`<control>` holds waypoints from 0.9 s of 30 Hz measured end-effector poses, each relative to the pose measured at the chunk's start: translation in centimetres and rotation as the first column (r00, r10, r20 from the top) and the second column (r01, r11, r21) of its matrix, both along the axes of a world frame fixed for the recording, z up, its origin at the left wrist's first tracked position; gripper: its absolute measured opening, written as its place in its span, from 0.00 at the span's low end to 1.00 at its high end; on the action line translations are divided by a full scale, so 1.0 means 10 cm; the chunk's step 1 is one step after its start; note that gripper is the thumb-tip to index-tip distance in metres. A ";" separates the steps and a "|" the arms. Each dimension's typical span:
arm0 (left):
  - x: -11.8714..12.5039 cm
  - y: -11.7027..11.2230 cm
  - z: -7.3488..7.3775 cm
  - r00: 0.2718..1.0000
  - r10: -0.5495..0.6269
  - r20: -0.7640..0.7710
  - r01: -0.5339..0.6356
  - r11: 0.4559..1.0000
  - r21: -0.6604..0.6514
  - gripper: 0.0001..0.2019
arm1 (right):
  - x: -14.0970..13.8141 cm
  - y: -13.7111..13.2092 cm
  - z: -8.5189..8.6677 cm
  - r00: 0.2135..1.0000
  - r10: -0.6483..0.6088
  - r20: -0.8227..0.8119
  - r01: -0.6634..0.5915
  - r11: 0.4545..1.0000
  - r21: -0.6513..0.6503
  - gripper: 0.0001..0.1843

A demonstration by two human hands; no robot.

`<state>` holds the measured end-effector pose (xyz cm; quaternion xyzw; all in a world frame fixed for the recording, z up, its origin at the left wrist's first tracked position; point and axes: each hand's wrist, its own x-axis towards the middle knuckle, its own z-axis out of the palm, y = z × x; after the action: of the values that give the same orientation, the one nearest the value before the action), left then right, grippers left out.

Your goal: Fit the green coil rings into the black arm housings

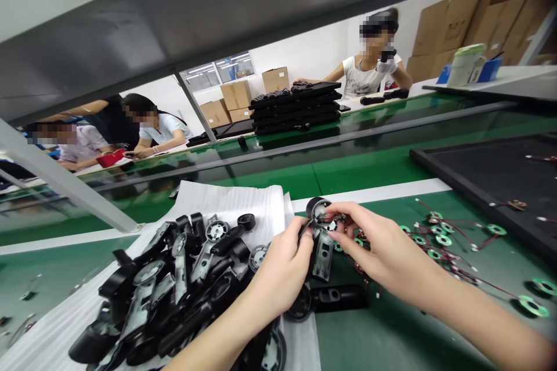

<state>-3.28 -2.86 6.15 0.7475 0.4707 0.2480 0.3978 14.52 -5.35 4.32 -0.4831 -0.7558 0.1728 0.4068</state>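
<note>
My left hand [278, 266] and my right hand [374, 243] meet around a black plastic part with a metal plate [322, 255], which stands tilted. My left fingers grip its lower body, and my right fingertips pinch at its round head, where a thin wire seems to pass. Just left of my hands, a heap of similar black parts [174, 284] lies on a white foam sheet [237, 203]. Another black part [337, 298] lies under my wrists. Several green ring boards with red wires [442, 239] are scattered to the right of my right hand.
A black tray [487, 185] holding wires sits at the right of the green bench. Beyond a metal rail and a shelf upright, several seated people [156, 133] work at a far bench beside stacked black parts [296, 107]. Cardboard boxes [474, 26] stand behind them.
</note>
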 end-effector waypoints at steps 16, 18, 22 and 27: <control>-0.01 -0.03 0.03 1.000 -0.005 -0.015 0.005 1.000 -0.015 0.16 | 0.13 0.02 0.02 1.000 0.006 0.026 -0.011 0.980 0.199 0.08; 0.00 -0.04 0.05 1.000 -0.010 -0.024 0.010 1.000 -0.005 0.15 | 0.11 0.02 0.02 0.999 -0.008 -0.042 0.013 0.993 0.120 0.08; 0.01 -0.06 0.08 0.999 -0.024 -0.033 0.024 1.000 0.010 0.14 | 0.10 0.03 0.00 0.973 -0.039 -0.225 0.002 0.987 -0.163 0.10; 0.02 -0.06 0.08 0.999 -0.033 -0.015 0.034 0.998 0.046 0.13 | 0.11 0.04 0.01 0.924 -0.025 -0.382 -0.102 0.946 -0.308 0.15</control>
<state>-3.08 -3.50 6.98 0.7660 0.4552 0.2466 0.3811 15.57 -4.97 4.45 -0.4850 -0.6334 0.3926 0.4575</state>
